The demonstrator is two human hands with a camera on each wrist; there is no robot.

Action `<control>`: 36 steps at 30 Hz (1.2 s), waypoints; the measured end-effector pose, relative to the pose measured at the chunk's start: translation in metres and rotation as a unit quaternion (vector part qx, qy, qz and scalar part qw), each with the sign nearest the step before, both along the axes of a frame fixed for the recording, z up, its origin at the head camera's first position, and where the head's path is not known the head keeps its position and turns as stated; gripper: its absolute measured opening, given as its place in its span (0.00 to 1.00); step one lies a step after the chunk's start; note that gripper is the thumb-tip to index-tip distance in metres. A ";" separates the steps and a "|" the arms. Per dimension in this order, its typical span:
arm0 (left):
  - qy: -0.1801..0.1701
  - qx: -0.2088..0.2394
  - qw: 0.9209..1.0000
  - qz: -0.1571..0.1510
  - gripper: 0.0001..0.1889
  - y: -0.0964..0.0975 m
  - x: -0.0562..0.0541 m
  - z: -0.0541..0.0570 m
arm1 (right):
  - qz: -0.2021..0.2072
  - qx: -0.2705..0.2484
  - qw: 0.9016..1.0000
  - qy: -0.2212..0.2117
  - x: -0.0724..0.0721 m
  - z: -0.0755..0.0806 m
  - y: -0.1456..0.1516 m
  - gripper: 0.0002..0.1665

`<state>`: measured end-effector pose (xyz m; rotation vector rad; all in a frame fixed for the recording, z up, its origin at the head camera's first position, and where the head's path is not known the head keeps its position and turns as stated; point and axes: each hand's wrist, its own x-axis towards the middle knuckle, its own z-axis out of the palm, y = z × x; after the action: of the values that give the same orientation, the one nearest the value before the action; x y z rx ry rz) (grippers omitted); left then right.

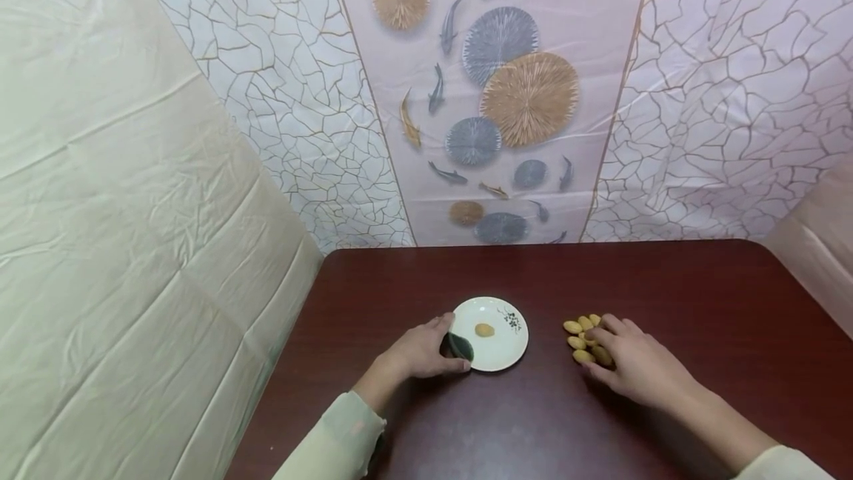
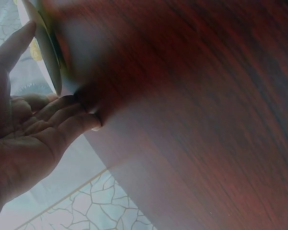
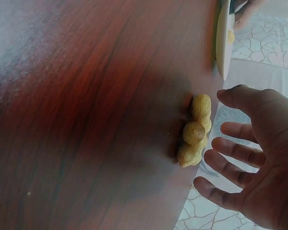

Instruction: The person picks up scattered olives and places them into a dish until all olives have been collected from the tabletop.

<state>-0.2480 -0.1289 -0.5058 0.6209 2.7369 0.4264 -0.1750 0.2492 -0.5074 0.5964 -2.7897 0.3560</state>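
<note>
A white plate with a dark green patch and a small dark floral print stands near the table's middle. On it lies one tan oval piece, like a nut or dried fruit. My left hand holds the plate's left rim between thumb and fingers; the left wrist view shows the thumb against the edge. To the right, a cluster of several similar wrinkled tan pieces lies on the table. My right hand hovers at their right side with fingers spread; the right wrist view shows the pieces apart from the fingertips.
A dark red-brown wooden table carries everything. Behind it hangs a patterned cloth with fish and round motifs. A pale wrinkled cloth borders the left side, and another the right.
</note>
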 end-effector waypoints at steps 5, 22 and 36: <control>0.001 -0.003 1.000 -0.001 0.58 0.001 0.000 0.000 | -0.005 0.000 1.000 -0.008 0.003 -0.001 0.003 0.23; -0.001 -0.005 1.000 0.000 0.58 0.001 -0.001 0.000 | -0.012 0.011 1.000 -0.025 0.003 -0.006 0.006 0.23; -0.001 -0.001 1.000 0.000 0.58 0.000 0.000 0.001 | -0.010 0.016 1.000 -0.007 0.001 -0.010 0.010 0.16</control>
<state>-0.2483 -0.1290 -0.5047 0.6210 2.7354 0.4234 -0.1743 0.2588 -0.5175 0.5757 -2.8183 0.3127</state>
